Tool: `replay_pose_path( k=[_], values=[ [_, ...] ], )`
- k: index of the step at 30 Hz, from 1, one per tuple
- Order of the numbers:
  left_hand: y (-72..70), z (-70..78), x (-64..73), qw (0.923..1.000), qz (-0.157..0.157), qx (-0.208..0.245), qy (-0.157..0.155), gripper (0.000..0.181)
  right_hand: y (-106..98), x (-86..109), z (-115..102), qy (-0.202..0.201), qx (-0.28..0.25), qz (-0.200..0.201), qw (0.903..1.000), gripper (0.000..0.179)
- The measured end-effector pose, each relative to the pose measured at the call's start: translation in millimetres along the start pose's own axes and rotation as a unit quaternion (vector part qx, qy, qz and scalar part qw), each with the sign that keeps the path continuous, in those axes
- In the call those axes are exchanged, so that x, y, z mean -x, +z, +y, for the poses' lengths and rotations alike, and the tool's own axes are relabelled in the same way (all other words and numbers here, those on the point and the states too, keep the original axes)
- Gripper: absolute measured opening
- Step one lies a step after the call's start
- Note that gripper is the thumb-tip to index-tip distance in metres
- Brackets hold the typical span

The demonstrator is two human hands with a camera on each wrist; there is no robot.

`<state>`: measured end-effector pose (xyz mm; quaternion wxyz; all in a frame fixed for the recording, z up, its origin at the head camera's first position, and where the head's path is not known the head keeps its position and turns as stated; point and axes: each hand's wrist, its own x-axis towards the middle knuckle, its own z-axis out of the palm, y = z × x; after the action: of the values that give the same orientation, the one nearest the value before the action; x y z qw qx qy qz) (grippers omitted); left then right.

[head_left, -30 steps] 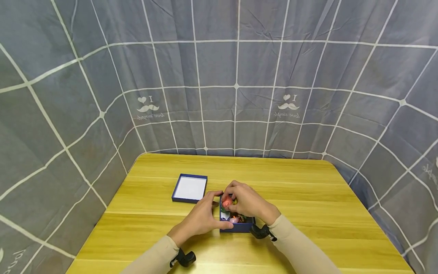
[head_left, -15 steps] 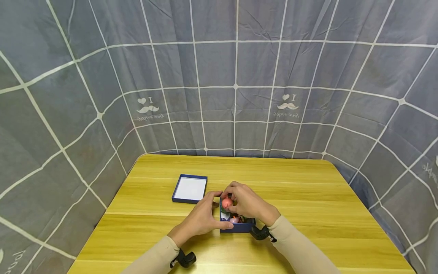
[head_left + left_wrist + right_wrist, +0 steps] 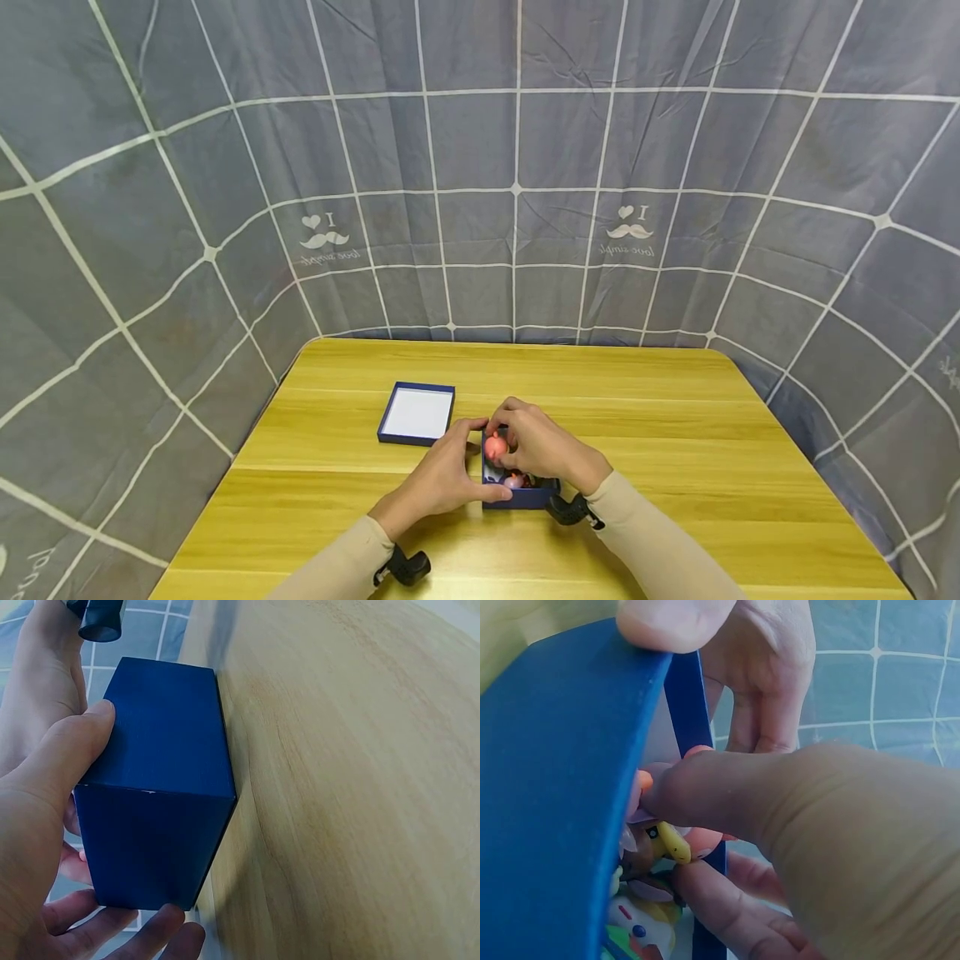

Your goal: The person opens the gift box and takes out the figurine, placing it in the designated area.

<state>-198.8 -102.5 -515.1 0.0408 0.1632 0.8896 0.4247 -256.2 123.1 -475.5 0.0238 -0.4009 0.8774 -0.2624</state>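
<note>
A blue square box (image 3: 522, 499) with small colourful toy figures inside sits before me in the head view. My left hand (image 3: 441, 477) holds it from the left, thumb over the near wall and fingers at the far end; the left wrist view shows this grip on the box (image 3: 161, 735). My right hand (image 3: 546, 442) reaches in from the right and pinches a round coral-pink toy figure (image 3: 496, 447). A pinkish figure (image 3: 513, 481) lies near the front wall. In the right wrist view, a white-faced figure (image 3: 645, 928) shows lower down, and my thumb covers much of the coral figure.
A shallow blue lid (image 3: 416, 412) with a white inside lies upturned behind my left hand. The wooden table (image 3: 645, 392) is backed by a grey checked curtain (image 3: 480, 225). A black wrist mount (image 3: 572, 508) stands close to the box's right front corner.
The coral figure has turned and shifted slightly left between my right fingers. The left hand, box and lid stay where they were.
</note>
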Motion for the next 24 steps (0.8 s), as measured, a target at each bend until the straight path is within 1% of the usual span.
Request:
replay_pose_path(
  k=[10, 18, 21, 24],
  values=[
    [1.0, 0.9, 1.9, 1.0, -0.004, 0.008, 0.0, 0.113, -1.0, -0.3, -1.8, -0.007, -0.005, 0.0, 1.0, 0.027],
    [1.5, 1.3, 2.8, 0.9999, -0.004, 0.01, -0.002, 0.115, -2.7, 0.4, -0.6, -0.009, 0.009, 0.019, 0.9997, 0.026],
    [1.0, 1.1, 2.8, 1.0, -0.003, 0.005, 0.0, 0.116, -4.6, 0.5, -0.8, -0.003, 0.008, 0.022, 0.9997, 0.028],
    [1.0, 0.4, 2.6, 0.9999, -0.005, 0.012, 0.0, 0.117, -6.3, 1.0, -1.7, 0.015, -0.002, 0.022, 0.9996, 0.03]
  ],
)
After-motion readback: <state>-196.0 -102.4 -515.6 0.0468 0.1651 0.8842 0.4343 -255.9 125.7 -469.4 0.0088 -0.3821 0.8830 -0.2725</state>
